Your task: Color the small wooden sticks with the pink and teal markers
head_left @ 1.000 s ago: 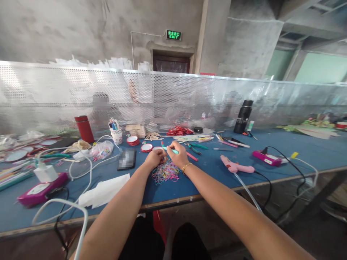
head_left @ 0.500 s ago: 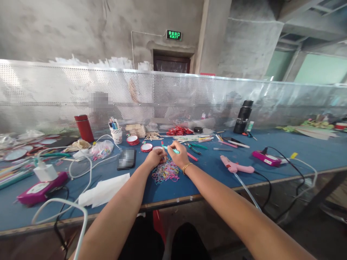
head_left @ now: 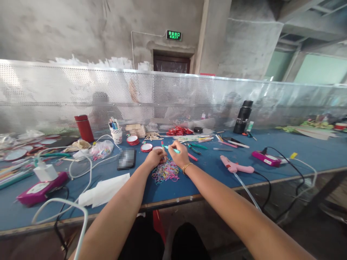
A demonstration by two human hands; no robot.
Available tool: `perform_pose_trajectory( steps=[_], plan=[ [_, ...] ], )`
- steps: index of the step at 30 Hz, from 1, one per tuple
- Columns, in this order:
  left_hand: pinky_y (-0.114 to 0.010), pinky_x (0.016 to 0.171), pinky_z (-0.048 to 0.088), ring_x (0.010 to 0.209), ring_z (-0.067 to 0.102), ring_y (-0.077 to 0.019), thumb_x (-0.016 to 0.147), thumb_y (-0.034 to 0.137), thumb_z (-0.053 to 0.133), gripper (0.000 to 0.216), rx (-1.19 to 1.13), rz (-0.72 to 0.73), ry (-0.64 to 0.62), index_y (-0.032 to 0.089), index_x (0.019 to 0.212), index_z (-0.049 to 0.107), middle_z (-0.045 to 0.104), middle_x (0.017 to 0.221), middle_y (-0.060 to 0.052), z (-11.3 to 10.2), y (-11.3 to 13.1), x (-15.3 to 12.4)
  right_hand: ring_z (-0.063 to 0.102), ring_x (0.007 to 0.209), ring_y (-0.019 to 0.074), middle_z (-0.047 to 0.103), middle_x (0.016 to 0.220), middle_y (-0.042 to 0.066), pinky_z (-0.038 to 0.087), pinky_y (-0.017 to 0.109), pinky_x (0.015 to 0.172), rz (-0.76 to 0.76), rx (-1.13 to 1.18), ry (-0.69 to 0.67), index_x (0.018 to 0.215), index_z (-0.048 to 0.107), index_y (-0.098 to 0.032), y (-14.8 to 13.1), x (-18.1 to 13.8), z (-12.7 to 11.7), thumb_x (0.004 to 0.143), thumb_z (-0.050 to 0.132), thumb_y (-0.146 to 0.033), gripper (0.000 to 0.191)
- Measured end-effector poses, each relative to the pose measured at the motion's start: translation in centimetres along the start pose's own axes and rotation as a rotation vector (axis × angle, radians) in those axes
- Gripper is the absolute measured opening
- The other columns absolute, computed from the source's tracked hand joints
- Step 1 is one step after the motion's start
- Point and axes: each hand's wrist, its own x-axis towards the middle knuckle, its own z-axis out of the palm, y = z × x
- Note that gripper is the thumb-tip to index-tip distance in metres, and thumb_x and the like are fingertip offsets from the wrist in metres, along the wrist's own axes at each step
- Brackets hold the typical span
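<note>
My left hand [head_left: 155, 159] is closed on a small wooden stick [head_left: 163, 146], held upright with colour at its top: red at the tip and green below. In my right hand [head_left: 180, 154] is a turquoise marker pen [head_left: 175, 150], its point at or very near the stick; I cannot tell whether they touch. Just below both hands lies a tangled heap of coloured rubber bands [head_left: 166, 172]. Beyond the left hand is a red-rimmed round piece [head_left: 146, 147]. A red pen-like piece [head_left: 192, 156] lies by the right hand, partly hidden.
A pink glue gun [head_left: 235, 166] lies right, with a black cord. To the left are a phone [head_left: 126, 159], white paper [head_left: 104, 189] and white cables. Pliers [head_left: 195, 148], a pen cup [head_left: 116, 134], a red flask [head_left: 84, 128] and a black flask [head_left: 243, 117] stand or lie farther back.
The marker pen and the fingers of my right hand have shifted very slightly at the stick. My left hand stays in place, still closed on the stick.
</note>
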Motion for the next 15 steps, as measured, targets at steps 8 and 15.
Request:
perform_pose_trajectory(
  steps=[8,15],
  plan=[
    [-0.018,0.051,0.045,0.048,0.057,-0.0078,0.073,0.028,0.076,0.023,0.017,0.023,-0.004,0.013,0.068,0.058,0.065,0.062,0.000,0.07,0.14,-0.24,0.054,0.063,0.0149,0.056,0.063,-0.002,0.041,0.027,0.066,0.005,0.047,-0.041,0.065,0.044,-0.023,-0.28,-0.07,0.10,0.085,0.053,-0.031,0.023],
    [-0.018,0.050,0.045,0.049,0.058,-0.0080,0.072,0.027,0.077,0.023,-0.002,0.026,-0.005,0.013,0.069,0.059,0.065,0.062,0.000,0.13,0.21,-0.22,0.054,0.063,0.0150,0.055,0.063,-0.003,0.041,0.027,0.066,-0.001,0.025,-0.040,0.066,0.045,-0.023,-0.01,-0.10,0.17,0.084,0.052,-0.029,0.021]
  ],
)
